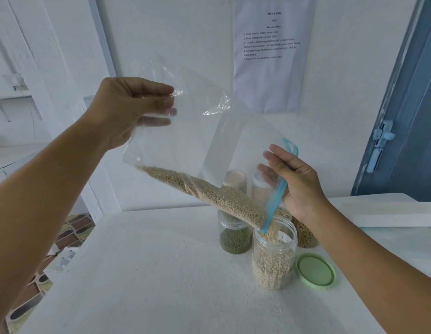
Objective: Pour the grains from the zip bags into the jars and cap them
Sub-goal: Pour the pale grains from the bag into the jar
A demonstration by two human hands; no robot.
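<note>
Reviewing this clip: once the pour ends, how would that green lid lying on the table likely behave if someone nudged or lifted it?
The green lid looks like thin plastic, so probably light and stiff. It lies flat on the white table, so a nudge would likely slide it rather than roll it. Its shallow rim should give fingers an easy grip.

Two bare forearms enter from lower left and lower right; the left hand point(127, 109) and right hand point(296, 182) wear no sleeves, rings or watch
</note>
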